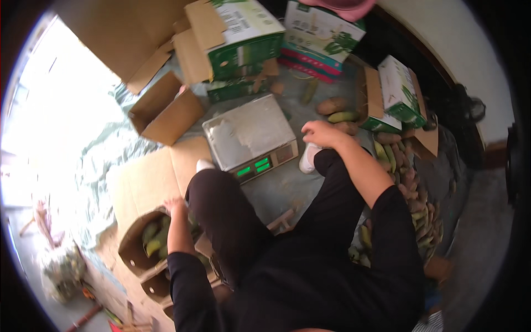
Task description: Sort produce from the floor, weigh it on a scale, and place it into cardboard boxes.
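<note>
Plainly, two hands (319,134) (176,206) (bare) flank one scale (251,130).

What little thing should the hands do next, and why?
Perhaps bring the right hand across to the cardboard box of green produce. The left hand is alone at that box's edge, and the right looks free, so two hands would probably steady it better.

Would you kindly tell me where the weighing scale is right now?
In the head view, the weighing scale is just above centre, between the small open brown box on its left and the right hand.
</note>
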Tool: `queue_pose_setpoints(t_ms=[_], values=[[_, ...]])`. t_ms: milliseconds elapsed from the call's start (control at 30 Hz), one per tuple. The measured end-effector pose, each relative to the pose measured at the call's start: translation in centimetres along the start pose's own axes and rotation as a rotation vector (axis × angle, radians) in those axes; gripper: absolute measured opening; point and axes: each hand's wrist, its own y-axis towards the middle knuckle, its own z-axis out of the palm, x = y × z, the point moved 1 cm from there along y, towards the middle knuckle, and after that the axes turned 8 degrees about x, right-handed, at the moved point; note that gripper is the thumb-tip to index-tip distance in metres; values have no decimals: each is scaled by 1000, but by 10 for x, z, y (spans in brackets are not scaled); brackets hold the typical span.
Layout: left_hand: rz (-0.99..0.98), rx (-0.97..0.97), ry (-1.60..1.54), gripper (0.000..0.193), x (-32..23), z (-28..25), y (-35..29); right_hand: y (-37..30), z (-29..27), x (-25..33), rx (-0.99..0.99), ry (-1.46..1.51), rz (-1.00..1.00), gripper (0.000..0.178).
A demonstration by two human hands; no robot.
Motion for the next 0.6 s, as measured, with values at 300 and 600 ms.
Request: queue_pose_setpoints(t_ms=[300,600], values=[[-42,-229,17,42,1,4,37,15,0,36,47,-68,-88,39],[251,-339,-290,41,-12,-35,47,18,-9,35,64,-52,-103,42]])
